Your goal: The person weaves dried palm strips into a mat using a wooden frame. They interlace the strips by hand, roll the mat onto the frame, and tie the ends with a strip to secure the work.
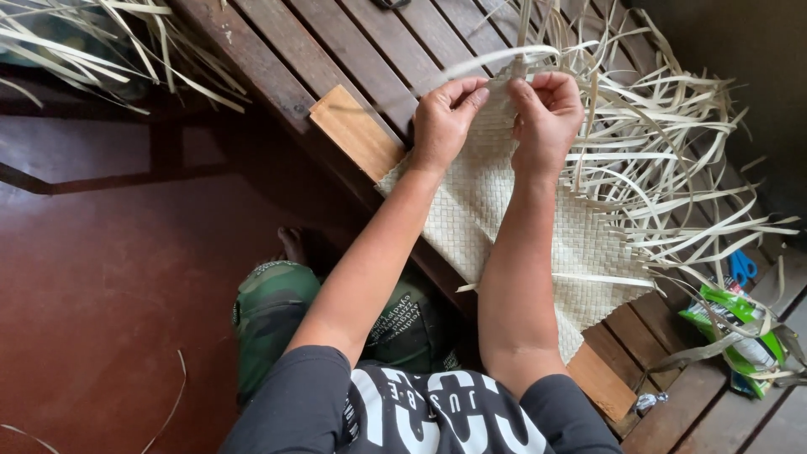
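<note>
A pale woven mat (471,210) of flat straw strips lies on a dark slatted wooden bench (336,50). At its far edge my left hand (445,118) and my right hand (546,113) both pinch loose straw strips (513,60) that stick up from the weave. The two hands are close together, fingertips almost meeting. Many unwoven strips (664,160) fan out from the mat's right side.
A light wooden board (357,130) lies under the mat. Blue-handled scissors (741,267) and a green and white packet (740,332) sit at the right. A heap of loose strips (92,42) lies top left above a red floor (101,294). My bare foot (292,245) rests below the bench.
</note>
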